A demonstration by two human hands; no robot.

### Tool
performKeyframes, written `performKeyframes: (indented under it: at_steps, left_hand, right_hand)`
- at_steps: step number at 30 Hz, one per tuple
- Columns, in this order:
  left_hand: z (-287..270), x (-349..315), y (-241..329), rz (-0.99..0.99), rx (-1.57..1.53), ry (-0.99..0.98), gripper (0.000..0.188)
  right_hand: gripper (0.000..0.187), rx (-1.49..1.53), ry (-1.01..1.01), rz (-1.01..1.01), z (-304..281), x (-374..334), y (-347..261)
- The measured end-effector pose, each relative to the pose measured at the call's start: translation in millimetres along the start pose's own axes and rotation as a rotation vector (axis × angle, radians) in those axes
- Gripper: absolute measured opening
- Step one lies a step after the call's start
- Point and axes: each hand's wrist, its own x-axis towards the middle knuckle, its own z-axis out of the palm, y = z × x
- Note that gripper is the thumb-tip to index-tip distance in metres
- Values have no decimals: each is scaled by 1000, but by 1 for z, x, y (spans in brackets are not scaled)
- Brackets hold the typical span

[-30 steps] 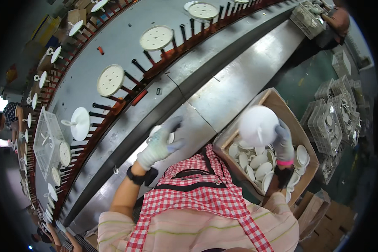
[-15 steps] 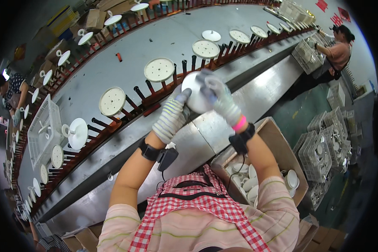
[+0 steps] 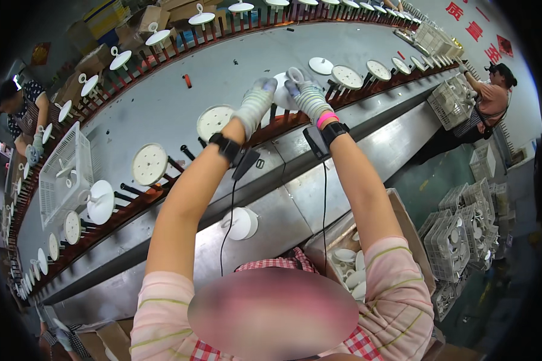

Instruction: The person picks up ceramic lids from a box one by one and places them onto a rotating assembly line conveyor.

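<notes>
Over the row of upright pegs along the table's near edge, a white disc with a ring-shaped handle (image 3: 283, 95) sits between my two gloved hands. My right hand (image 3: 310, 99) is closed around the ring side, its thumb and fingers at the ring. At the disc's left edge is my left hand (image 3: 257, 103), fingers bent and slightly blurred; what they grip is hidden. A dark peg (image 3: 273, 114) shows just under the hands. To the left, a white perforated disc (image 3: 214, 121) rests on the pegs, partly behind my left wrist.
A white plastic basket (image 3: 66, 174) stands at the table's left. On the metal ledge (image 3: 283, 207) lies a white round piece (image 3: 244, 224). A carton (image 3: 412, 240) of white parts is by my right elbow. Stacked crates (image 3: 451, 240) stand at right. Co-workers (image 3: 494, 102) are at both sides.
Both hands have moved farther out over the pegs with the white disc. The discs on the pegs have shifted left relative to the table, and the view has tilted.
</notes>
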Motion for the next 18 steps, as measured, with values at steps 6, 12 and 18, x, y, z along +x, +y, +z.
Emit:
performKeyframes:
  at_steps: [6, 12, 18]
  left_hand:
    - [-16, 85, -60, -342, 154, -46, 64]
    - [-25, 126, -60, -28, 895, -272, 45]
    - [-18, 109, -21, 65, 1090, -257, 33]
  right_hand:
    - [41, 273, 97, -225, 56, -7, -35]
    - [40, 157, -261, 62, 45, 54, -62]
    - [41, -3, -394, -35, 43, 92, -27]
